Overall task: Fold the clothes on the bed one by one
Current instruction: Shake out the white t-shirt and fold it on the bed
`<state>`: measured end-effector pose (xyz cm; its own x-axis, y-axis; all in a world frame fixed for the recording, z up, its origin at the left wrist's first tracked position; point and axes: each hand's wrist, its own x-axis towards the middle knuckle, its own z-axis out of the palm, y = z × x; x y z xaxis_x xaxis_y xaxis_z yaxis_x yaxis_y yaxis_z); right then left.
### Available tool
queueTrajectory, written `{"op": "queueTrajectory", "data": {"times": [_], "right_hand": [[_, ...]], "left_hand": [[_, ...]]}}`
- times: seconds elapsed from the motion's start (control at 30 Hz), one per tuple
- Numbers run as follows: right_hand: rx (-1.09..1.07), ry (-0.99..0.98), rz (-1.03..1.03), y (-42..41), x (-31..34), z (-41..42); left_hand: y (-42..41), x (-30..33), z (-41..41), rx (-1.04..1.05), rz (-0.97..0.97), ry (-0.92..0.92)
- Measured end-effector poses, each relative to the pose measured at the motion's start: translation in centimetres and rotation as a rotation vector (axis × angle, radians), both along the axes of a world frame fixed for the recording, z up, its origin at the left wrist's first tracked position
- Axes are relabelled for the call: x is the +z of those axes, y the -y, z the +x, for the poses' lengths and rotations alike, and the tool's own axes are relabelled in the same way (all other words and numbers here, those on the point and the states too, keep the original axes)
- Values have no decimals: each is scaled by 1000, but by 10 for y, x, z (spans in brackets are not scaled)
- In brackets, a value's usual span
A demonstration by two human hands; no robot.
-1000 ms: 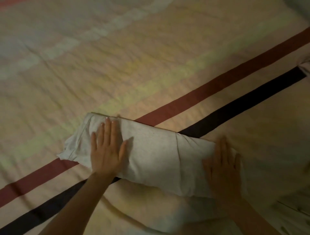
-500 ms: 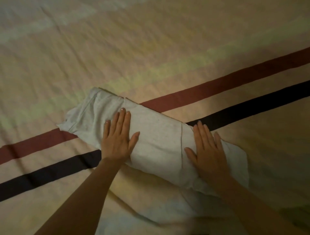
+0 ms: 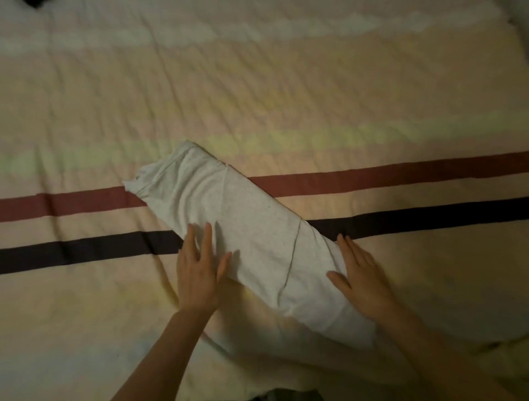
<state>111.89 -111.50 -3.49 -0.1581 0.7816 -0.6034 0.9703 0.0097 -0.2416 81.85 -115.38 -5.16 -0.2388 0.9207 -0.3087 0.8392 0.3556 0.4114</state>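
Note:
A light grey speckled garment [image 3: 246,229], folded into a long narrow strip, lies diagonally on the bed from upper left to lower right. My left hand [image 3: 197,269] lies flat with straight fingers along the strip's near left edge, fingertips touching the cloth. My right hand [image 3: 360,277] rests flat on the strip's lower right part, fingers straight and spread. Neither hand holds anything.
The bed cover [image 3: 257,100] is beige and wrinkled, with a dark red stripe [image 3: 400,174] and a black stripe [image 3: 86,252] running across under the garment. A dark object [image 3: 35,2] shows at the top left corner. The bed's near edge is at the bottom.
Both hands have slid down towards me along the garment; the left hand now sits at its near edge instead of on top. The view has shifted, so the strip looks more steeply angled.

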Motion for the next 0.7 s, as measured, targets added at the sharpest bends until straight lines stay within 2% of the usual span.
{"op": "queueTrajectory", "data": {"times": [0.17, 0.3, 0.4, 0.5, 0.6, 0.7], "right_hand": [[34, -154, -21, -10, 13, 8], [-75, -256, -112, -17, 15, 7], [-52, -229, -186, -27, 16, 3], [-39, -220, -254, -37, 13, 3], [-126, -326, -321, -43, 6, 7], [-97, -351, -349, -42, 3, 11]], "left_hand": [[47, 17, 81, 213, 51, 235], [67, 31, 138, 562, -141, 619], [71, 36, 169, 718, -164, 840], [65, 36, 180, 767, -122, 954], [62, 34, 182, 709, -73, 955], [60, 34, 185, 731, -69, 984]]}}
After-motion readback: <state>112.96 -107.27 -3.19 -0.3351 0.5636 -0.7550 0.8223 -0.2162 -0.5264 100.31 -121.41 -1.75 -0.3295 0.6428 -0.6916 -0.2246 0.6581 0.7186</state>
